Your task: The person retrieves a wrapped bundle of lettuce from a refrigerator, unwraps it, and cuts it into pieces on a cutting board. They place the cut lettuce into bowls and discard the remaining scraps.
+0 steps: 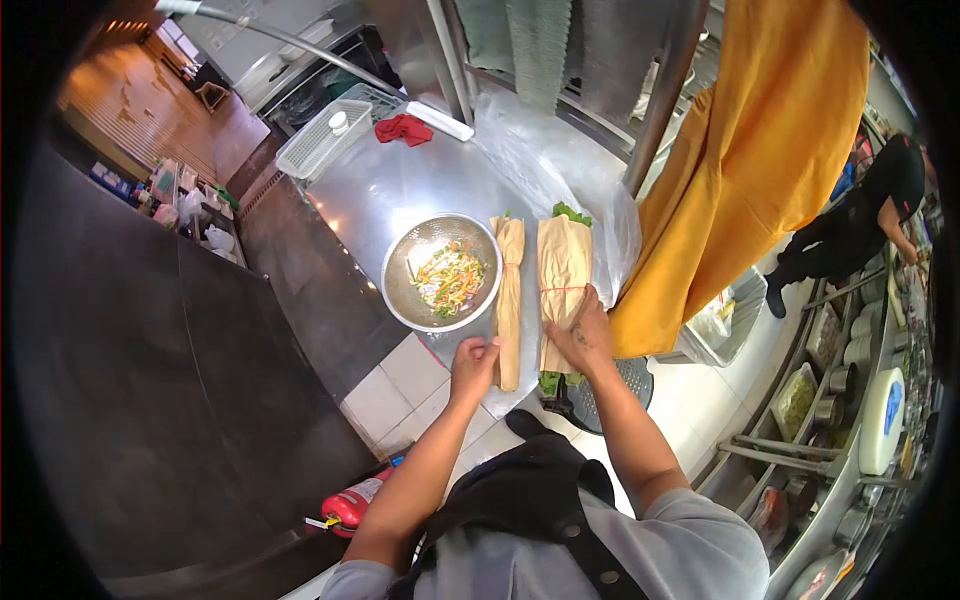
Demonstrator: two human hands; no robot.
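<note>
My right hand [586, 336] spans the wider bundle of leafy greens wrapped in brown paper [564, 255], thumb on its left side and fingers on its right. A thin red band circles that bundle, and green leaves poke out at both ends. Beside it lies a narrower paper-wrapped bundle [509, 300], tied near its upper part, with a bit of green at the top. The fingers of my left hand [474, 370] are curled, their tips at this bundle's left edge. A perforated metal colander [398, 290] holding shredded mixed vegetables [447, 280] stands just left of it.
The steel table [350, 190] carries a white plastic basket [300, 150], a red cloth [403, 129] and clear plastic sheeting [540, 150]. A yellow cloth [740, 170] hangs at right, above a bin [740, 320]. A co-worker [860, 220] stands farther right. A fire extinguisher [350, 505] is low left.
</note>
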